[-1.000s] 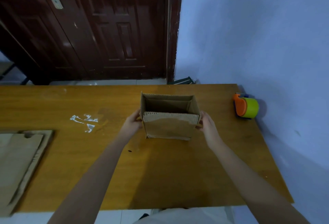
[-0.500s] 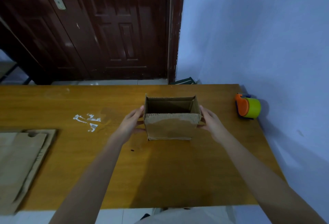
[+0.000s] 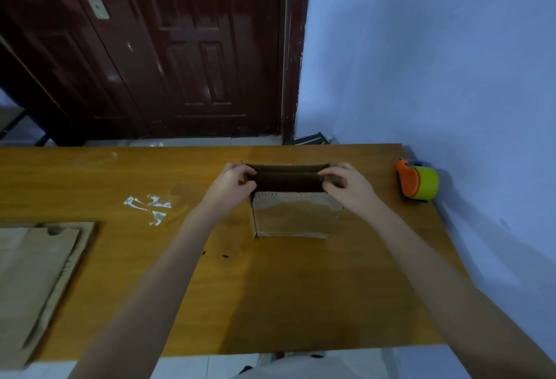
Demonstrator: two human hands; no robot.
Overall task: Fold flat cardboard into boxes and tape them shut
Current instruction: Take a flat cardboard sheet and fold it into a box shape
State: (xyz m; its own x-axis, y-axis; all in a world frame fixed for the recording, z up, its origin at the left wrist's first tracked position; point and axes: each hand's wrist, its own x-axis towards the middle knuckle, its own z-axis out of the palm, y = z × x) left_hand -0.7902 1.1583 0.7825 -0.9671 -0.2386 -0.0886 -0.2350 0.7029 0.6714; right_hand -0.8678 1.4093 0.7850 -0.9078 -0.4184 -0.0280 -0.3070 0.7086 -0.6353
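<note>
Your cardboard box (image 3: 290, 213) stands open-topped on the table (image 3: 301, 288), just right of the frame's center. Your left hand (image 3: 231, 187) curls its fingers over the box's left top edge, gripping it, while your right hand (image 3: 346, 184) does the same at the right top edge, fingers hooked inside the opening. The tape dispenser (image 3: 418, 183), orange with a green roll, sits at the table's right edge, well apart from the box. Flat cardboard sheets (image 3: 33, 276) lie at the lower left of the frame
</note>
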